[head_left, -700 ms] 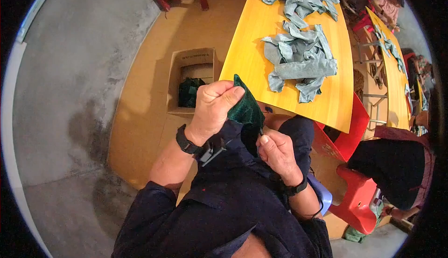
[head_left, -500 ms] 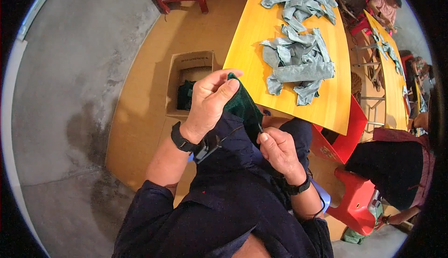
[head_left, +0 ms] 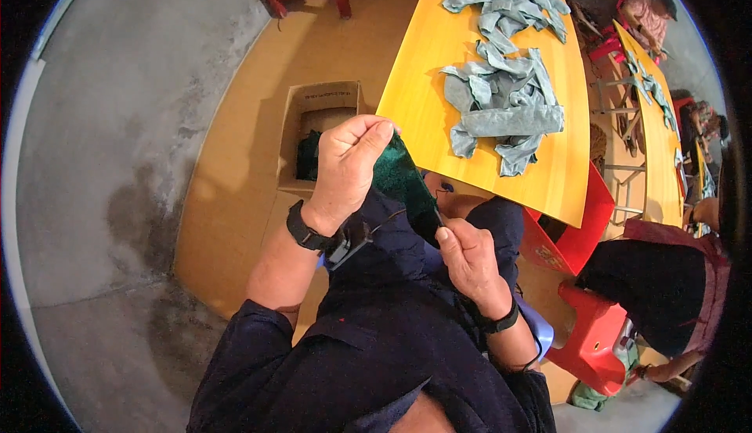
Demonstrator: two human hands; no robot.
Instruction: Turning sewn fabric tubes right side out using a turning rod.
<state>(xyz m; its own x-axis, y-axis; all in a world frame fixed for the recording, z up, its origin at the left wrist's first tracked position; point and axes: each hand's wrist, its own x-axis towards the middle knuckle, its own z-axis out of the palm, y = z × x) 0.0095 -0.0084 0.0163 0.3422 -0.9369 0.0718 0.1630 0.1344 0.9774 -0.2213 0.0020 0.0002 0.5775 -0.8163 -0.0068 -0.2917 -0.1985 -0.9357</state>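
Observation:
A dark green piece of cloth [head_left: 405, 182] is stretched between my two hands above my lap. My left hand [head_left: 351, 159] grips its upper end, fingers curled over the edge. My right hand [head_left: 464, 254] pinches its lower end near my knee. Both wrists wear black bands. Just ahead lies a yellow table [head_left: 427, 96] carrying a heap of grey-green cloth pieces [head_left: 501, 96].
An open cardboard box [head_left: 312, 124] with dark green cloth inside stands on the tan floor mat to my left. A red bin [head_left: 576, 229] sits under the table, a red stool [head_left: 595, 331] at my right. Another person [head_left: 666, 276] sits at right beside a second yellow table [head_left: 658, 159].
My left hand has shifted slightly up and left with the cloth, pulling it out longer between the hands. My right hand stays low on its end.

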